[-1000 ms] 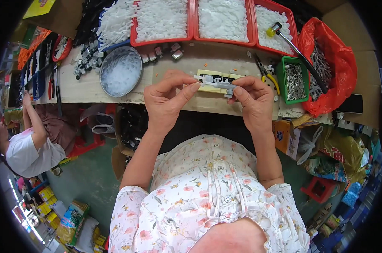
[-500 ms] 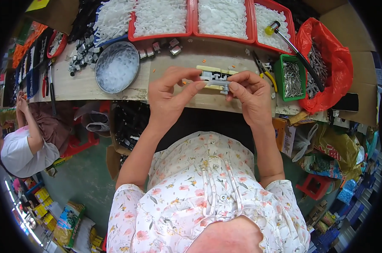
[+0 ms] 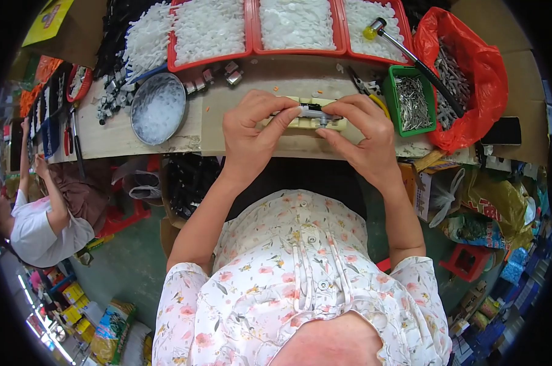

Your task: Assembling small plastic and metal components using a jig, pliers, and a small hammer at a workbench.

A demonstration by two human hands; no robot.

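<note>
Wood table (image 3: 276, 72) under everything, red trays (image 3: 297, 52) of white plastic bits (image 3: 294, 27) along its far side. Red bag (image 3: 492, 79) off right, hammer (image 3: 436, 84) lying across it and a tray. Metal bowl (image 3: 177, 129) to the left; green bin (image 3: 394, 100) beside the bag, metal pins (image 3: 413, 100) inside. My left hand (image 3: 254, 128) has thumb and forefinger pinched on the grey piece's left end; my right hand (image 3: 367, 134) is narrow too, fingertips gripping its right end. Pale yellow block (image 3: 306, 124) on the table just beyond my palms. Grey piece (image 3: 314, 114) is right over that block, between my hands. Black part (image 3: 313, 107) seems to lie in the block. Progress, my call: partway. Grey piece lined up along the block, not released; can't tell if it's seated.
</note>
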